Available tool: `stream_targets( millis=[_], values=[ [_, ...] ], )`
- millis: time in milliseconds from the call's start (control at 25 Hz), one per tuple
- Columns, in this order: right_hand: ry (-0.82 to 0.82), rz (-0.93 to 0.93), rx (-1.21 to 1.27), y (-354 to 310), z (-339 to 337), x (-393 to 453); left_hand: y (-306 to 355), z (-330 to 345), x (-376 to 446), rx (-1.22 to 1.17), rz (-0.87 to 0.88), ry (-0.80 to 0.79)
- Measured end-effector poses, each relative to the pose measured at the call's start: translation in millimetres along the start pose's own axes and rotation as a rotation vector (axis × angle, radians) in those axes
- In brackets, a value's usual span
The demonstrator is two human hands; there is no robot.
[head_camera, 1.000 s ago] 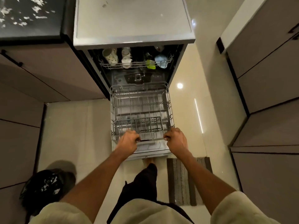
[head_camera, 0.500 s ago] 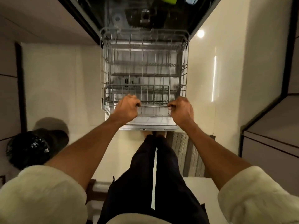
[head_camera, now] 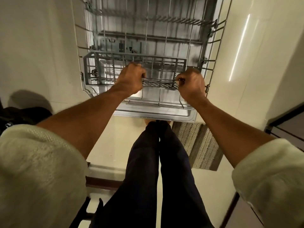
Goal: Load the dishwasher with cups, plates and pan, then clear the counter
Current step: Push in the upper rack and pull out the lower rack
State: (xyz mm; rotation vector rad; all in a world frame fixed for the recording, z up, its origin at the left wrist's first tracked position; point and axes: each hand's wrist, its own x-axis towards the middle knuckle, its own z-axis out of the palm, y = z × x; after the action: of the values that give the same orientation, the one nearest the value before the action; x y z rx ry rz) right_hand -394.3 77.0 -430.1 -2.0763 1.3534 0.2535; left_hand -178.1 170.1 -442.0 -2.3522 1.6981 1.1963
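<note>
I have both hands wrapped over the front rail of the lower rack (head_camera: 148, 38): the left hand (head_camera: 130, 78) curls round the wire on its side, the right hand (head_camera: 191, 83) does the same on the other, knuckles up, fingers hooked under. The rack stands drawn out over the open dishwasher door (head_camera: 156, 112), which lies flat just ahead of my legs.

I judge the rack to be light while it carries nothing, and stiff enough in the frame, though thin coated wire like this tends to flex and skew if pulled from one corner. A two-handed hold, spread along the front rail as now, should keep it running square on its rollers. The coating looks smooth, perhaps slick if wet; I cannot tell from here whether it is damp.

The grey cutlery basket (head_camera: 102, 69) sits in the near left of the rack, beside my left hand. Rows of tines run across farther in. A patterned floor mat (head_camera: 200, 145) lies right of my legs, a dark bag (head_camera: 19, 116) at far left.
</note>
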Motion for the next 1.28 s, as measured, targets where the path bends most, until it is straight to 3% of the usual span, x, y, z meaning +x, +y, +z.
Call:
stream_targets(
  millis=[440,760,1280],
  values=[
    [-0.076,0.013,-0.039,23,47,20,-17,41,24,0.000,-0.021,-0.018],
    [0.043,-0.085,-0.102,27,49,16,-18,42,18,0.016,0.018,0.061],
    [-0.013,-0.064,-0.109,26,56,21,-23,50,21,-0.001,0.000,0.044]
  ],
)
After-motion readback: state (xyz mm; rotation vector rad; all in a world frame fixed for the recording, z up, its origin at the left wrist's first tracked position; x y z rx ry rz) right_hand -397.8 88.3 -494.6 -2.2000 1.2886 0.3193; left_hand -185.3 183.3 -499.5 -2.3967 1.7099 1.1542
